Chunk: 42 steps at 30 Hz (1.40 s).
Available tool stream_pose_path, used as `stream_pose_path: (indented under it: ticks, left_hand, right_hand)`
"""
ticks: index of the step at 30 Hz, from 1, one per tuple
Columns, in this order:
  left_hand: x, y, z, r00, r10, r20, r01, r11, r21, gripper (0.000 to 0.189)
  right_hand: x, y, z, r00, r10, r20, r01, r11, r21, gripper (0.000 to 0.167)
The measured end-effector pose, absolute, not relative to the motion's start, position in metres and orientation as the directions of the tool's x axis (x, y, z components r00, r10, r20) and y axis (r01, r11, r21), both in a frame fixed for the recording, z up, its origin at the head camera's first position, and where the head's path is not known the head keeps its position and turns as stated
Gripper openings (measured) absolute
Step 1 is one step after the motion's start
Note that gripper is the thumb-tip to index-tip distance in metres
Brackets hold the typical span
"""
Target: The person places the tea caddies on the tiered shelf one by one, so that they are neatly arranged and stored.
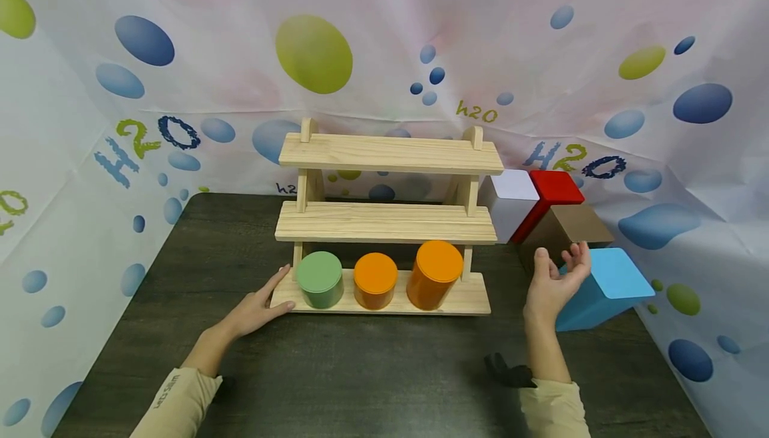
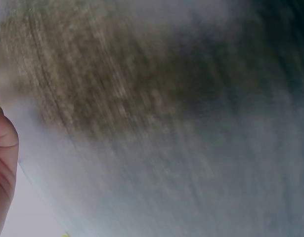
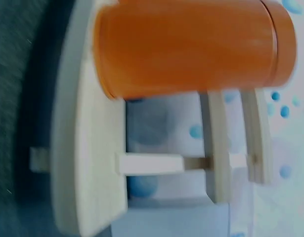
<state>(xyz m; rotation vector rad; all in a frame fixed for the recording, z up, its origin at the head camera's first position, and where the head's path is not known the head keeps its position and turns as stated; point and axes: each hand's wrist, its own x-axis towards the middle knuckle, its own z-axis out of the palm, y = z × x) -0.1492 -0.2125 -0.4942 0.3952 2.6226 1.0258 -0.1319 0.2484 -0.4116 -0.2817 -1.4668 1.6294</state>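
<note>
A three-tier wooden display shelf [image 1: 384,223] stands on the dark table. My left hand [image 1: 255,309] grips the left end of its lowest tier, thumb at the front corner and fingers toward the back. On that tier stand a green round canister [image 1: 320,280], a short orange canister [image 1: 375,282] and a taller orange canister [image 1: 435,275]. My right hand [image 1: 551,291] is raised right of the shelf with fingers loosely bent and nothing in them, overlapping a light blue box [image 1: 603,291] in the head view. The tall orange canister [image 3: 191,47] shows large in the right wrist view.
Behind the blue box stand a brown box [image 1: 567,224], a red box [image 1: 555,187] and a white box [image 1: 509,201], close to the shelf's right side. A patterned curtain [image 1: 384,44] hangs behind and at both sides of the dark table [image 1: 360,371].
</note>
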Motion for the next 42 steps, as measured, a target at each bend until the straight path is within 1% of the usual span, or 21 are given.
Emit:
stream_pose_path:
  ticks: [1, 5, 8, 10, 12, 13, 14, 16, 20, 23, 26, 31, 35, 38, 42]
  left_hand:
    - [-0.149, -0.212, -0.494, -0.918, 0.357, -0.174, 0.144, 0.707, 0.693, 0.08]
    - [-0.148, -0.212, -0.495, -0.917, 0.357, -0.176, 0.14, 0.704, 0.696, 0.08]
    - [-0.148, -0.212, -0.495, -0.918, 0.355, -0.177, 0.136, 0.701, 0.7, 0.08]
    - [-0.148, -0.211, -0.495, -0.919, 0.352, -0.179, 0.131, 0.701, 0.701, 0.08]
    - [-0.148, -0.211, -0.495, -0.919, 0.35, -0.183, 0.128, 0.701, 0.702, 0.08]
    - [-0.148, -0.211, -0.496, -0.919, 0.35, -0.185, 0.127, 0.702, 0.701, 0.08]
    - [-0.147, -0.211, -0.496, -0.919, 0.35, -0.183, 0.128, 0.703, 0.7, 0.08]
    - [-0.147, -0.211, -0.496, -0.919, 0.35, -0.18, 0.128, 0.699, 0.703, 0.08]
    - [-0.148, -0.212, -0.496, -0.922, 0.349, -0.17, 0.132, 0.693, 0.709, 0.08]
    - [-0.148, -0.213, -0.495, -0.922, 0.35, -0.167, 0.134, 0.691, 0.71, 0.079]
    - [-0.147, -0.213, -0.495, -0.921, 0.352, -0.166, 0.136, 0.691, 0.71, 0.079]
    - [-0.148, -0.213, -0.496, -0.919, 0.357, -0.166, 0.139, 0.689, 0.711, 0.079]
    - [-0.148, -0.213, -0.496, -0.917, 0.366, -0.16, 0.151, 0.687, 0.711, 0.079]
    - [-0.149, -0.213, -0.496, -0.917, 0.366, -0.159, 0.151, 0.688, 0.71, 0.079]
    - [-0.15, -0.214, -0.497, -0.917, 0.365, -0.163, 0.148, 0.689, 0.71, 0.079]
  right_hand:
    - [-0.132, 0.252, -0.41, -0.537, 0.747, 0.392, -0.465, 0.125, -0.876, 0.069]
    - [-0.129, 0.27, -0.404, -0.41, 0.824, 0.392, -0.39, 0.23, -0.891, 0.066]
    - [-0.126, 0.29, -0.402, -0.302, 0.867, 0.397, -0.284, 0.316, -0.905, 0.064]
    - [-0.123, 0.304, -0.402, -0.233, 0.883, 0.408, -0.223, 0.36, -0.906, 0.066]
    - [-0.12, 0.317, -0.402, -0.195, 0.901, 0.388, -0.164, 0.36, -0.918, 0.07]
    - [-0.118, 0.322, -0.403, -0.191, 0.907, 0.376, -0.142, 0.353, -0.925, 0.073]
    - [-0.116, 0.327, -0.405, -0.192, 0.918, 0.346, -0.122, 0.327, -0.937, 0.075]
    - [-0.112, 0.335, -0.409, -0.216, 0.941, 0.261, -0.091, 0.246, -0.965, 0.079]
    - [-0.107, 0.344, -0.424, -0.29, 0.948, 0.132, -0.032, 0.128, -0.991, 0.084]
    - [-0.106, 0.347, -0.434, -0.341, 0.937, 0.075, -0.002, 0.079, -0.997, 0.087]
    - [-0.105, 0.347, -0.44, -0.382, 0.922, 0.058, 0.01, 0.067, -0.998, 0.088]
    - [-0.103, 0.345, -0.446, -0.423, 0.903, 0.072, 0.015, 0.086, -0.996, 0.095]
    - [-0.1, 0.346, -0.449, -0.443, 0.892, 0.09, 0.03, 0.115, -0.993, 0.101]
    - [-0.099, 0.348, -0.451, -0.458, 0.882, 0.112, 0.045, 0.149, -0.988, 0.101]
    - [-0.099, 0.349, -0.451, -0.455, 0.88, 0.138, 0.036, 0.173, -0.984, 0.1]
